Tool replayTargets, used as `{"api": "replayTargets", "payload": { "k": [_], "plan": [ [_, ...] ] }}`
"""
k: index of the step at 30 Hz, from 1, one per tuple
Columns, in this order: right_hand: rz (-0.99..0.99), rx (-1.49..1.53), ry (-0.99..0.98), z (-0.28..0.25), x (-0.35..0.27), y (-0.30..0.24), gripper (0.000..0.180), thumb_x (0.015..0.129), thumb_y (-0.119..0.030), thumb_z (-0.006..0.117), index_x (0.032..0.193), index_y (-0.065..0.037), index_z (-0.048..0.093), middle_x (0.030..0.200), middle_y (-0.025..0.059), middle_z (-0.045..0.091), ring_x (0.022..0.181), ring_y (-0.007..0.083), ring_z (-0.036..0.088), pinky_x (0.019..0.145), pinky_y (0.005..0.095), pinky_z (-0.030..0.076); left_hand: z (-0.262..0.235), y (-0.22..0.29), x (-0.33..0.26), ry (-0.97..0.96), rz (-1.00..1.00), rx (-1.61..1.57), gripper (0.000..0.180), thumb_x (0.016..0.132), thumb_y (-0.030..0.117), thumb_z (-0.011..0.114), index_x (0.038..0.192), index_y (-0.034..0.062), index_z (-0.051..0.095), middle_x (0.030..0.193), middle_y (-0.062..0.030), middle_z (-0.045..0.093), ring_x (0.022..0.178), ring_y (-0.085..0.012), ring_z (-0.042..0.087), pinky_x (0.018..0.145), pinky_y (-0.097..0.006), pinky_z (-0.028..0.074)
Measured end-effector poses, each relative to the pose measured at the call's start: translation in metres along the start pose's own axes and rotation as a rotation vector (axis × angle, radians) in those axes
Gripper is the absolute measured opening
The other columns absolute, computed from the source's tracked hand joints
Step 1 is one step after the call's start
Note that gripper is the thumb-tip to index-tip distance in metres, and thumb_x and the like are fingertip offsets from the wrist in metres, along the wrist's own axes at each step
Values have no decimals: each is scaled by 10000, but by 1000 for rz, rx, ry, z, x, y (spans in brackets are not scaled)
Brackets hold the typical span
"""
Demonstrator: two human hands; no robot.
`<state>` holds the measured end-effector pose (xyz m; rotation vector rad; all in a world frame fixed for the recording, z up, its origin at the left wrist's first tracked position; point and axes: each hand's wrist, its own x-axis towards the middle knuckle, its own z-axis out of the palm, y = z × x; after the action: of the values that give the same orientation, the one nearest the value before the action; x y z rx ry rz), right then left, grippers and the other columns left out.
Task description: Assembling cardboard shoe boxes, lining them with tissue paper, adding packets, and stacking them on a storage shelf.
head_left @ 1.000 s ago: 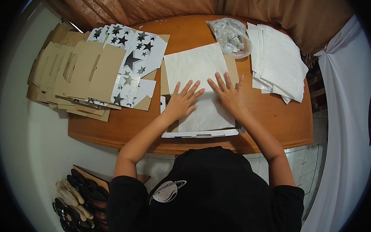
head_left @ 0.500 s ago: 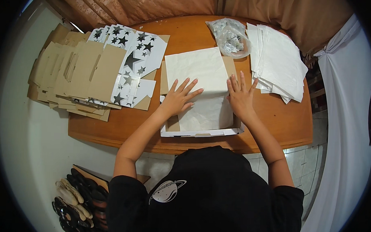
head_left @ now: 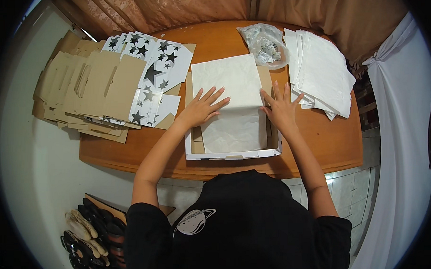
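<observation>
I am standing at the brown wooden table (head_left: pixel 314 147), taking the middle of the shallow box (head_left: pixel 233 157) as the centre of my clock. The large whitish sheet (head_left: pixel 227 82) is lying over it, running from six to twelve o'clock, its near half sitting down inside the brown-lined walls and its far half stretching beyond. I am holding my left hand (head_left: pixel 199 110) palm down at ten o'clock, fingers fanned wide over the sheet's left edge, gripping nothing. My right hand (head_left: pixel 279 109) is spreading just as widely at two o'clock, its thumb and forefinger reaching the right edge, also gripping nothing; I cannot tell how firmly either is pressing. Flattened brown cardboard pieces (head_left: pixel 98 83) are piling up toward half past nine, with star-printed white panels (head_left: pixel 156 75) showing at their right. A clear plastic bag (head_left: pixel 267 50) is resting at one o'clock, and loose white sheets (head_left: pixel 324 74) are lying stacked farther out at two. Shoes (head_left: pixel 86 227) are sitting low at eight.
</observation>
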<state>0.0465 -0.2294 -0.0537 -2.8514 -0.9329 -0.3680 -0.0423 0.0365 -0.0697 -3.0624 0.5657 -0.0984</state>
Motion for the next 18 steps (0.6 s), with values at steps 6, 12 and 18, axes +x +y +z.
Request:
{"api": "replayTargets", "payload": {
  "k": [6,12,18],
  "plan": [
    [73,49,-132,-1,0,5,511,766,-310,646,1244,-329,466,1406,98,301,1301,404,210,879,770,49,-6,-14,-4,-43,-7,54,559,864,393,452,1375,347,232,1466,-15,161,1319,-294,226,1041,-526,226],
    [116,227,-2,1,-6,4,302,748,-249,659,1031,-165,598,1358,90,378,1288,407,234,900,755,65,-21,-15,-10,-55,-93,98,593,853,397,482,1383,312,230,1465,-65,159,1318,-302,230,1023,-544,230],
    [195,338,93,8,-12,-3,250,709,-257,695,818,-90,544,1335,156,380,1304,439,161,893,751,6,-12,5,-15,304,-455,-604,693,844,274,563,1385,46,196,1391,-211,279,1268,-361,308,998,-530,264]
  ]
}}
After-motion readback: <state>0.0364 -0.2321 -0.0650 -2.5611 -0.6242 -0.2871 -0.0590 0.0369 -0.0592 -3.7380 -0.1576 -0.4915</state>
